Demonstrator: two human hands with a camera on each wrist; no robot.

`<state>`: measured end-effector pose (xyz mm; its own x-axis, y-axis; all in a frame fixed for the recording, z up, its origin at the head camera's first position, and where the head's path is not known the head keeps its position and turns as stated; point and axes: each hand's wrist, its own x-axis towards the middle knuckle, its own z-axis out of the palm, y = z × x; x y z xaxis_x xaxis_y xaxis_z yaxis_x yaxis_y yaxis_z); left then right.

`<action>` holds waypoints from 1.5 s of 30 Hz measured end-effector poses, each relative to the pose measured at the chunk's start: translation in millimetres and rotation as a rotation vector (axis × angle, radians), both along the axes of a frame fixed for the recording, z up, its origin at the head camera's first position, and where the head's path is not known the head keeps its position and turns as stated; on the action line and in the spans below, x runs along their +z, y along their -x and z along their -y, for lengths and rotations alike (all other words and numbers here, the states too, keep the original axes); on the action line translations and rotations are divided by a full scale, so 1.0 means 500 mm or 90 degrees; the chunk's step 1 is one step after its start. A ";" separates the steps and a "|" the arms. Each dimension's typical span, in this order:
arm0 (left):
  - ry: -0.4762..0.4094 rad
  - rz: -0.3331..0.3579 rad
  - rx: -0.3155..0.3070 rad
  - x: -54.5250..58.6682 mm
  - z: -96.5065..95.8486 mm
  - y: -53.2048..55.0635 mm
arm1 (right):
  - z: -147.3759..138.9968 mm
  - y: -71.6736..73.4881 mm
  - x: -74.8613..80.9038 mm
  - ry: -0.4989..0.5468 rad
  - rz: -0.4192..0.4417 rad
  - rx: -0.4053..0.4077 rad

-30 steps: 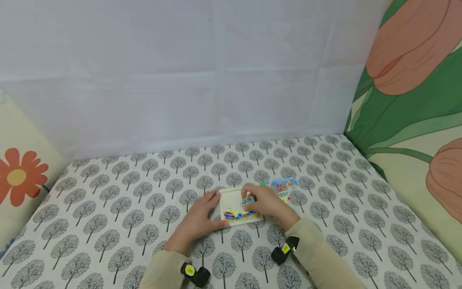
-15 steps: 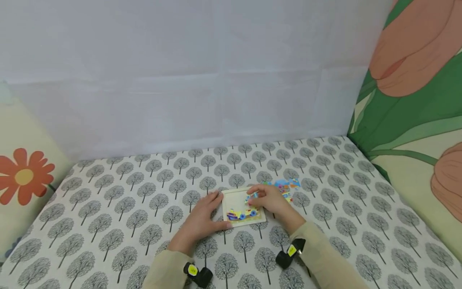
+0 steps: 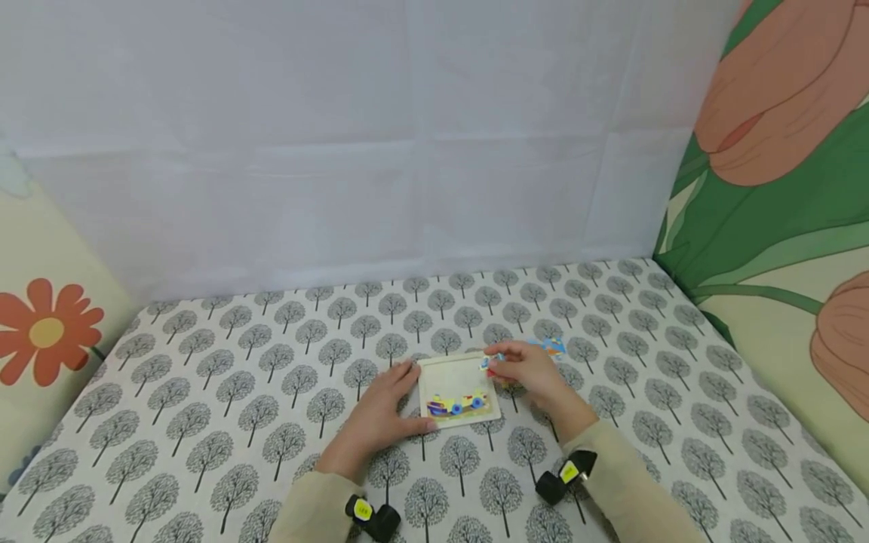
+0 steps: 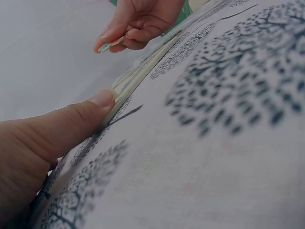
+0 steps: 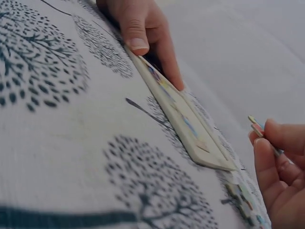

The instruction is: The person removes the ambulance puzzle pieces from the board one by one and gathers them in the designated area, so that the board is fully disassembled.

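Puzzle piece (image 5: 258, 129) pinched in right hand (image 3: 532, 371), long axis slanting up-left, right-wrist view.

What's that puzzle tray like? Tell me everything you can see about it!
The puzzle tray is a flat, pale cream, nearly square board with a thin raised rim; it looks like wood. Inside, a strip of colourful pieces, mostly yellow, blue and purple, runs along the side nearest the person, and the rest of its floor is bare. It lies flat on the tree-patterned cloth. The left hand touches its left side, thumb at the near corner.
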<state>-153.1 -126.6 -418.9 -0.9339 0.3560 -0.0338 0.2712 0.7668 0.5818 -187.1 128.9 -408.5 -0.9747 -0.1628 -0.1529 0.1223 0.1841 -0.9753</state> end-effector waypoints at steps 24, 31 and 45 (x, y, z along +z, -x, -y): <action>0.001 -0.003 0.003 -0.003 -0.002 -0.004 | -0.102 -0.018 0.018 0.039 0.048 -0.092; 0.002 -0.005 -0.003 -0.002 -0.001 -0.004 | -0.134 -0.022 0.015 0.019 0.044 -0.095; 0.007 0.001 0.002 0.006 -0.001 -0.003 | -0.165 -0.014 0.010 -0.074 0.058 -0.162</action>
